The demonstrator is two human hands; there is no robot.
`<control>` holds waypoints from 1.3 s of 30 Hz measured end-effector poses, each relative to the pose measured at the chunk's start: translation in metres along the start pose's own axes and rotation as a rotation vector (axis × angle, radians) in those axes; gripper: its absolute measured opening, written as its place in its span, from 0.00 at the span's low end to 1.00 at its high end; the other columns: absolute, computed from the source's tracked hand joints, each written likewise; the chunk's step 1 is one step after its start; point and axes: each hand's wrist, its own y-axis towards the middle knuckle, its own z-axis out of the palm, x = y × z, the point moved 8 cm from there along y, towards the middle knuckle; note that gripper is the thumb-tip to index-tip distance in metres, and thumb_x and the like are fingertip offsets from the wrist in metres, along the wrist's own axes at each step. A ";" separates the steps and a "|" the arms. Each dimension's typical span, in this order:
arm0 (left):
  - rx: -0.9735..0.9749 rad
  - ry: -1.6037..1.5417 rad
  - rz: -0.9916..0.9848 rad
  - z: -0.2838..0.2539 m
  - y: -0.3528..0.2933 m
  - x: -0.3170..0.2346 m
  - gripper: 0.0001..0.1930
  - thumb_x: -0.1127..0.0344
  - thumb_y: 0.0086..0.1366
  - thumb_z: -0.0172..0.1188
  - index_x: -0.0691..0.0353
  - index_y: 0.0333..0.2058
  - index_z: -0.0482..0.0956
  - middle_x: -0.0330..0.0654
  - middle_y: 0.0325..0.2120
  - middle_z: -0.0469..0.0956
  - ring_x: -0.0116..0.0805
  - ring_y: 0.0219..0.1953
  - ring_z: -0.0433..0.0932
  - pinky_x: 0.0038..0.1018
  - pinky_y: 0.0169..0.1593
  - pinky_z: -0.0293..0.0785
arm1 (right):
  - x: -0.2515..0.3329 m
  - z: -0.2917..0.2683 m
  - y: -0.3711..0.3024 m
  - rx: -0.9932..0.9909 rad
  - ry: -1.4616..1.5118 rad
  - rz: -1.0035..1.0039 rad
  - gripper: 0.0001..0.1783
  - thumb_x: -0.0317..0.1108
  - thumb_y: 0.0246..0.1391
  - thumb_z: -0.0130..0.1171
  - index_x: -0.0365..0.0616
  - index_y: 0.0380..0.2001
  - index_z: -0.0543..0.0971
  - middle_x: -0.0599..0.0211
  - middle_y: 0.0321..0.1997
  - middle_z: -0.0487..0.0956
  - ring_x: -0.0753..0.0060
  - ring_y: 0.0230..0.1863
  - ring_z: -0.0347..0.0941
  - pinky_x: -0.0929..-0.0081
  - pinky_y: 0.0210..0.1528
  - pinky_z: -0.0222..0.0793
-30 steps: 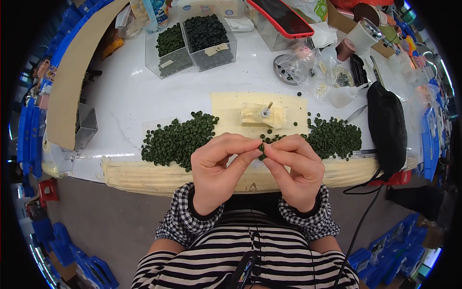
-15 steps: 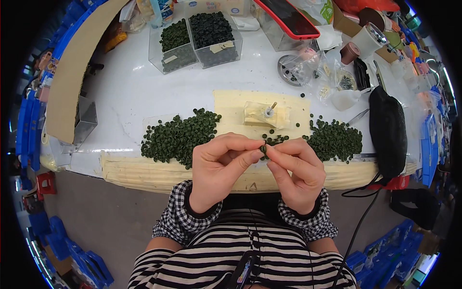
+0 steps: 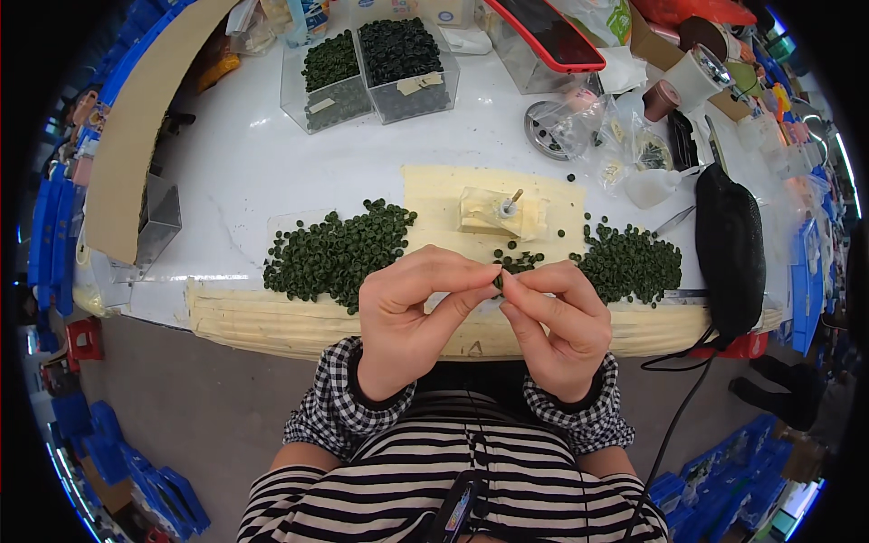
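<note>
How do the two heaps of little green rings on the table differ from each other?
The left heap looks larger and spreads wider than the right heap. The left heap lies on a clear sheet over the white table, while the right heap lies beside the cream pad, next to a black pouch. The left heap sits beyond the left hand, the right heap beyond the right hand. Both hold the same small dark green rings.
</note>
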 end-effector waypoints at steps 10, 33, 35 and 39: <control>-0.004 -0.069 -0.081 -0.001 -0.001 0.006 0.10 0.82 0.55 0.64 0.66 0.37 0.84 0.44 0.31 0.83 0.28 0.33 0.80 0.21 0.37 0.73 | 0.003 0.002 0.000 0.003 -0.029 -0.021 0.18 0.18 0.42 0.68 0.39 0.40 0.84 0.65 0.33 0.80 0.71 0.30 0.74 0.79 0.31 0.68; 0.027 -0.222 -0.181 0.000 -0.004 0.010 0.10 0.82 0.59 0.62 0.69 0.40 0.83 0.46 0.36 0.81 0.27 0.37 0.80 0.19 0.40 0.75 | 0.005 0.002 0.000 0.019 -0.041 -0.058 0.20 0.17 0.41 0.68 0.40 0.42 0.84 0.65 0.34 0.80 0.72 0.31 0.74 0.79 0.31 0.69; 0.023 -0.178 -0.151 -0.001 -0.004 0.008 0.10 0.82 0.58 0.63 0.69 0.39 0.83 0.45 0.35 0.81 0.27 0.36 0.79 0.20 0.39 0.75 | 0.005 0.002 0.000 0.019 -0.025 -0.049 0.20 0.17 0.41 0.68 0.39 0.42 0.84 0.65 0.34 0.80 0.72 0.31 0.74 0.79 0.31 0.69; 0.020 -0.105 -0.091 0.000 -0.003 0.004 0.10 0.82 0.56 0.64 0.67 0.38 0.84 0.45 0.32 0.82 0.28 0.35 0.79 0.21 0.38 0.74 | 0.004 0.002 -0.001 0.022 0.004 -0.033 0.19 0.17 0.41 0.68 0.39 0.42 0.84 0.65 0.34 0.80 0.72 0.31 0.74 0.80 0.31 0.69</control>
